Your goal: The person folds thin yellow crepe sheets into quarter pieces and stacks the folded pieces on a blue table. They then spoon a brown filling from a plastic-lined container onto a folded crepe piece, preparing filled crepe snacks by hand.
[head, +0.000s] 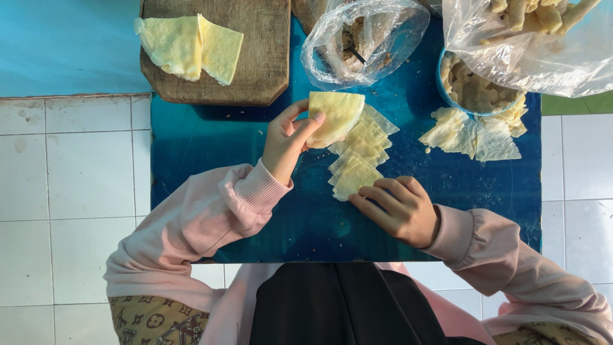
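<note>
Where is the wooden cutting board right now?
In the head view, the wooden cutting board lies at the top left of the blue table, beyond the left hand, with folded yellow sheets on it.

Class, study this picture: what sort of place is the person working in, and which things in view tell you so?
Probably a home or small food-making spot on a tiled floor. A low blue table holds cut pastry sheets, a wooden board and clear plastic bags; the left hand lifts one wedge-shaped sheet.
</note>
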